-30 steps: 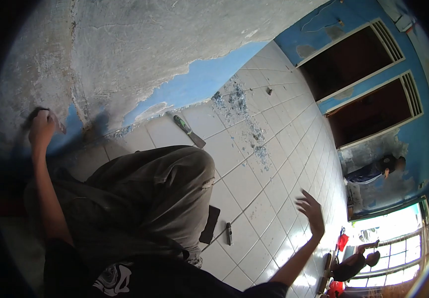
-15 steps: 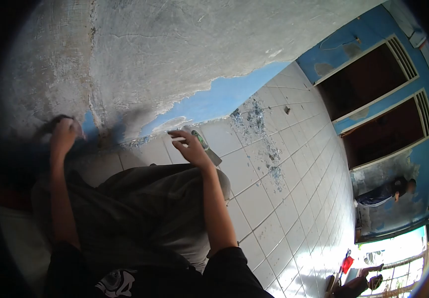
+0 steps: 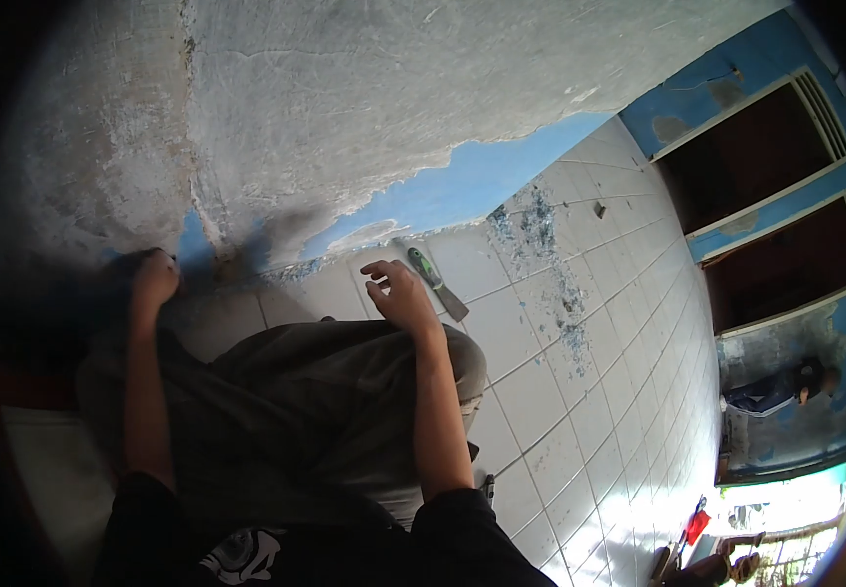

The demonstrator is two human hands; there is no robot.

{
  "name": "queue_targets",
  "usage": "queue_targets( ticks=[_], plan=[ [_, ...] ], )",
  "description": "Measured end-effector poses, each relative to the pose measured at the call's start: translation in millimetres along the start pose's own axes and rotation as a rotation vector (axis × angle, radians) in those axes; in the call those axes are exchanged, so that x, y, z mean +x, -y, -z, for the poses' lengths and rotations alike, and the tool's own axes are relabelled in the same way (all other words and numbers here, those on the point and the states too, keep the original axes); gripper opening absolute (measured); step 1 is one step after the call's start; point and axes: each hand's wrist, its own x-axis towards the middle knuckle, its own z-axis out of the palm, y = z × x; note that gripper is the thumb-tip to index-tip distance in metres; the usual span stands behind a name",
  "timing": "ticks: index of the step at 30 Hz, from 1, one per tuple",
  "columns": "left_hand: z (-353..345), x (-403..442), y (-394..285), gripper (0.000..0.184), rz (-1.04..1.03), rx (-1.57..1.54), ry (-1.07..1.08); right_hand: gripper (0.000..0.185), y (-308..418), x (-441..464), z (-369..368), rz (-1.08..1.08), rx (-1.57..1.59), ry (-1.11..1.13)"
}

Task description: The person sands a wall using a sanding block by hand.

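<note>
At the lower left of the wall, my left hand (image 3: 157, 281) is closed against the dark, shadowed surface; what its fingers hold is too dark and hidden to make out. My right hand (image 3: 403, 298) hovers above my knee, fingers apart and nothing in them. Just to the right of it, a scraper (image 3: 436, 283) with a green and black handle and a flat metal blade lies on the tiles. The wall (image 3: 344, 98) is bare grey plaster, with a ragged strip of blue paint (image 3: 472, 178) along its foot.
Paint chips (image 3: 558, 279) are scattered over the white tiled floor (image 3: 521, 416), with a small dark block (image 3: 600, 210) beyond them. Two dark doorways (image 3: 755, 157) open in the far blue wall. One person (image 3: 780, 387) is near that wall, another (image 3: 711, 571) by the bright window.
My right hand has come from out over the floor at the right to above my knee, near the scraper. My left hand stays low at the wall. The view has shifted.
</note>
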Motion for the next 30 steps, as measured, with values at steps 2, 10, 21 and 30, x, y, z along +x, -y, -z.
queue_targets(
  ticks=[2,10,21,30],
  plan=[
    [-6.0,-1.2,6.9,0.027,0.026,0.04,-0.001,0.022,4.1,-3.6,-0.2,-0.032,-0.009,0.01],
    [74.6,-9.3,16.2,0.021,-0.327,-0.548,-0.173,0.02,-4.0,-0.3,-4.5,-0.061,-0.064,0.001],
    [77.9,-8.7,17.4,0.019,-0.176,-0.682,-0.257,0.016,-0.5,0.8,-7.0,-0.119,-0.049,0.005],
    [37.9,35.3,60.4,0.025,-0.468,-0.316,-0.301,0.018,-1.0,-3.1,-8.1,-0.11,-0.093,0.009]
  ],
)
